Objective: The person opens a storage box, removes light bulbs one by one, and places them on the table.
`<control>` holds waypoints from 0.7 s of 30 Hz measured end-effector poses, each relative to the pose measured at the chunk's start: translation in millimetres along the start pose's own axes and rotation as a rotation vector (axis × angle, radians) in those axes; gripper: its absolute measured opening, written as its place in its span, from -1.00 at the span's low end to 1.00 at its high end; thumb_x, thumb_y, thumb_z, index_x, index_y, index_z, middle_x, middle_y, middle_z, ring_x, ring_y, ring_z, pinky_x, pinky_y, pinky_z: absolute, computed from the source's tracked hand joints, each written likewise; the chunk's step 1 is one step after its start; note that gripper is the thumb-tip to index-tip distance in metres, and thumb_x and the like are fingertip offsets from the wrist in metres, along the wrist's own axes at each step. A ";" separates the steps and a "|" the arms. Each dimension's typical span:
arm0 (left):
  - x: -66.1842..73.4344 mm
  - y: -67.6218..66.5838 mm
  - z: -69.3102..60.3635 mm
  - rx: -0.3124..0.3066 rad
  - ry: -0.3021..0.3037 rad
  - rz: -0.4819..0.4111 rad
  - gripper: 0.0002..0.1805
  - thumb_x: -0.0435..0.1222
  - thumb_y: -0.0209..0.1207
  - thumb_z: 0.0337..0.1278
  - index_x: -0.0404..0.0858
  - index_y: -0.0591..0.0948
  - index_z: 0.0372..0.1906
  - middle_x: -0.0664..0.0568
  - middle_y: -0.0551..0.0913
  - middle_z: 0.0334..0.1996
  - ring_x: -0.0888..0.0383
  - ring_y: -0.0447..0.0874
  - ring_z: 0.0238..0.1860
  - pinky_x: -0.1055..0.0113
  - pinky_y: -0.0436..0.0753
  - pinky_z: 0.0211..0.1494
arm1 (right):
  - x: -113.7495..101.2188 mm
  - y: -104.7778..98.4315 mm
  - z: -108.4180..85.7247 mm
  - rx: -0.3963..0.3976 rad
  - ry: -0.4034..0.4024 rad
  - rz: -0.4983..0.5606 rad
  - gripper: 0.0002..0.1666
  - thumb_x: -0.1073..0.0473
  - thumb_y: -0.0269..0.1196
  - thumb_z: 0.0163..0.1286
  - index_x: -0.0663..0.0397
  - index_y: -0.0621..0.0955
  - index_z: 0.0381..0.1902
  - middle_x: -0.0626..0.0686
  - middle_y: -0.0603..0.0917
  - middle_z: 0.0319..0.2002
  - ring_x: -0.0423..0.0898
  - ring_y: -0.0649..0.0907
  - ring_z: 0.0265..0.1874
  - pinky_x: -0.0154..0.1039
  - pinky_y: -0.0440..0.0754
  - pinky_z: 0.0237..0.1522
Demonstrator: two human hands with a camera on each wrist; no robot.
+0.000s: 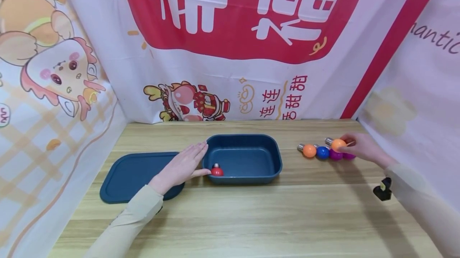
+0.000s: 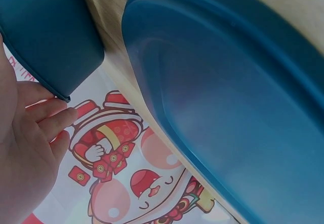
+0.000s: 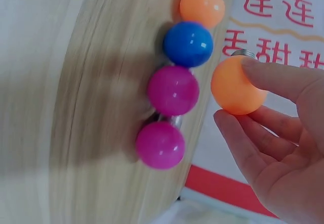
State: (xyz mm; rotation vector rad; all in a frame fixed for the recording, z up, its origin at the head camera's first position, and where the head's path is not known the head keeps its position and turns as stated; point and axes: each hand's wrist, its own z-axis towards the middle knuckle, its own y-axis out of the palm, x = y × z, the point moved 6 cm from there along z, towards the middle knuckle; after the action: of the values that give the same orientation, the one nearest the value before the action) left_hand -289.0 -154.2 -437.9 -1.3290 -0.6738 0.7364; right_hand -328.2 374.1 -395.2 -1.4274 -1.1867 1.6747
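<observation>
My right hand (image 1: 363,147) pinches an orange light bulb (image 3: 238,86) between thumb and fingers, lifted above a row of bulbs. In that row lie another orange bulb (image 3: 202,7), a blue bulb (image 3: 188,44) and two magenta bulbs, one (image 3: 173,90) beside the other (image 3: 160,145). A dark blue rectangular box (image 1: 242,180) stands mid-table, and a red bulb (image 1: 217,171) lies inside its front left corner, metal base up. With straight fingers my left hand (image 1: 181,167) rests against the box's left rim.
A dark blue lid (image 1: 134,176) lies flat on the wooden table (image 1: 244,222) left of the box, partly behind the left forearm. Printed cloth (image 1: 223,50) hangs at the back and along both sides. A black device (image 1: 383,190) is strapped at the right wrist.
</observation>
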 end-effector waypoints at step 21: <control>0.0 1.2 0.2 0.027 0.014 0.006 0.00 0.32 0.01 0.25 -0.37 0.22 0.50 -0.21 0.22 0.52 -0.11 0.23 0.53 -0.04 0.29 0.56 | 57.1 -19.8 -21.5 0.084 0.073 -0.038 -0.42 0.01 0.38 0.29 0.48 0.62 -0.03 0.44 0.70 -0.14 0.30 0.67 -0.17 -0.28 0.58 -0.32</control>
State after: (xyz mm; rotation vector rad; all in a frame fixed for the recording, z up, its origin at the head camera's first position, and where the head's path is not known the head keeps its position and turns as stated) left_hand -289.2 -154.0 -439.1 -1.3108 -0.6467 0.7382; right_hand -321.2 437.6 -400.3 -1.3936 -1.0845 1.6134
